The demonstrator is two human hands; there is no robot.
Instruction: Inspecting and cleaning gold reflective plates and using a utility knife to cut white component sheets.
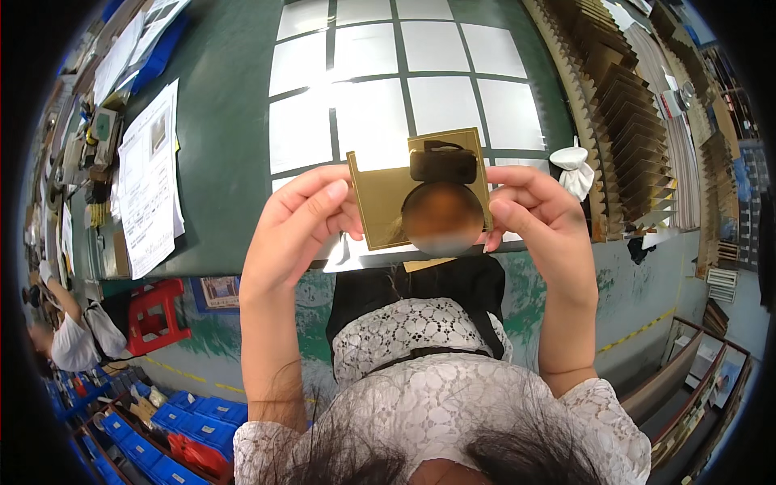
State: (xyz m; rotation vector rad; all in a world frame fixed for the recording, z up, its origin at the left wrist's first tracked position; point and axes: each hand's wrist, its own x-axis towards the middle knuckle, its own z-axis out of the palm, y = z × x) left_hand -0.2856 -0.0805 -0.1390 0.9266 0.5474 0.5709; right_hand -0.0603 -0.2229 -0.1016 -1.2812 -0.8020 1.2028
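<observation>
Between my two hands is a shiny gold mirror-like plate [376, 194] with a thin border line and a notch cut out of its top edge. It is held up above the near edge of the green table. My left hand [311, 214] pinches its left edge between thumb and fingers. At the opposite edge, my right hand [533, 210] grips it the same way. The plate's surface reflects the camera and the wearer. Beyond it, several white rectangular sheets [436, 46] lie in rows on the table, partly hidden behind the plate.
Printed papers [151, 182] lie on the green table [218, 105] at left. Upright dark plates [634, 121] stand in a slotted rack at right, beside a white cloth pouch [572, 171]. A red stool [158, 315], blue bins [198, 420] and another person [77, 335] are lower left.
</observation>
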